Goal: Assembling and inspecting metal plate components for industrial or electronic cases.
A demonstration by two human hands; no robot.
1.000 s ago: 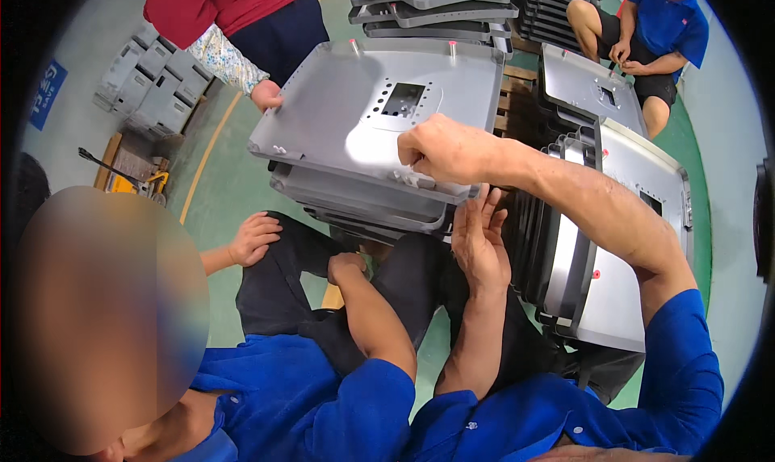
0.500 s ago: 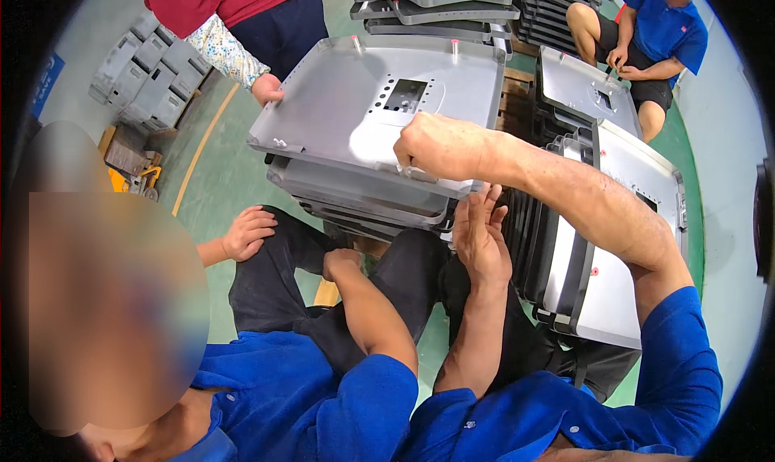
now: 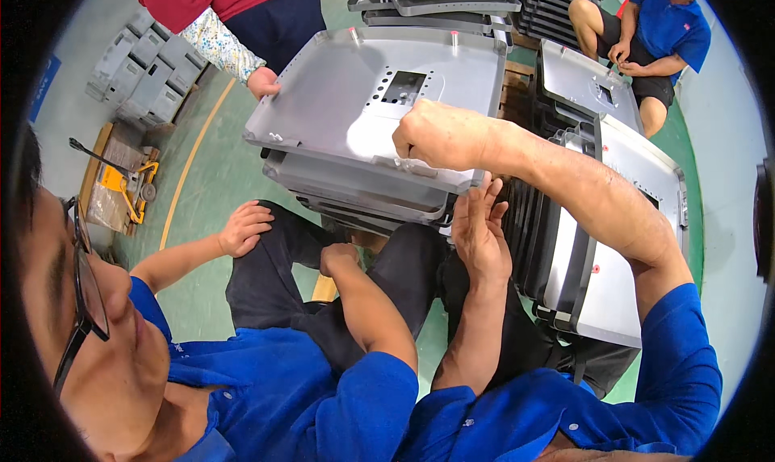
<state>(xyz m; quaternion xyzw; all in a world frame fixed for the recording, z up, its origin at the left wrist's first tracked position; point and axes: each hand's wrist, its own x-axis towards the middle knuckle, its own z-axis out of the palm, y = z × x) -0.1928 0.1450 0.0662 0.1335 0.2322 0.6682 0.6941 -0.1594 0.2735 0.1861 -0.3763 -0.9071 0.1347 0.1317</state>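
Observation:
A grey metal panel (image 3: 323, 83) with a raised rim, a square cutout and rows of small holes lies on top of a stack of similar panels. My right hand (image 3: 440, 135) is closed in a fist over its near rim, right of the middle; whatever the fingers grip is hidden. Against the near right corner of the panel rests my left hand (image 3: 482, 236), its fingers stretched upward and the palm turned inward. At the far left edge, a co-worker's hand (image 3: 264, 83) in a patterned sleeve touches the panel.
Another co-worker sits at my left, one hand (image 3: 246, 229) on a knee. More stacked panels (image 3: 597, 301) stand close at my right, and others (image 3: 436, 2) behind. A third person in blue (image 3: 670, 30) sits at the far right. A yellow pallet truck (image 3: 129, 188) stands at left.
The panel and the view have shifted slightly. Both my hands keep the same poses at the panel's near rim and corner.

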